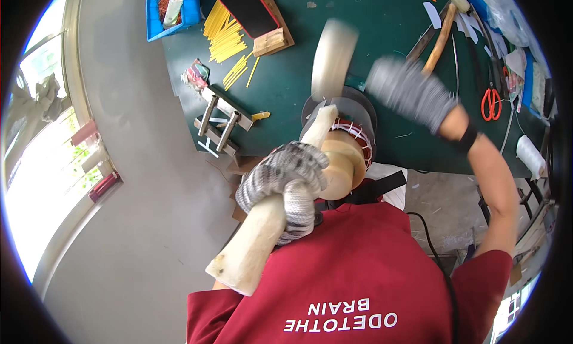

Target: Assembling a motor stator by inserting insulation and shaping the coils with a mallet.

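Note:
My left hand, in a grey and white knit glove, is wrapped round a long pale bar, thicker at its near end. The bar's narrow far end lies over a round piece of pale yellow material, which has a red-brown rim laced with white cord. Behind it is a dark grey round base. Smeared by motion, my gloved right hand is raised to the right. A blurred off-white mallet head stands just left of it, above the bar's tip; the handle cannot be made out.
On the green table are yellow sticks, a phone on a wooden stand, a metal fixture and a blue bin. To the right are a wooden-handled hammer, red-handled scissors and a white spool.

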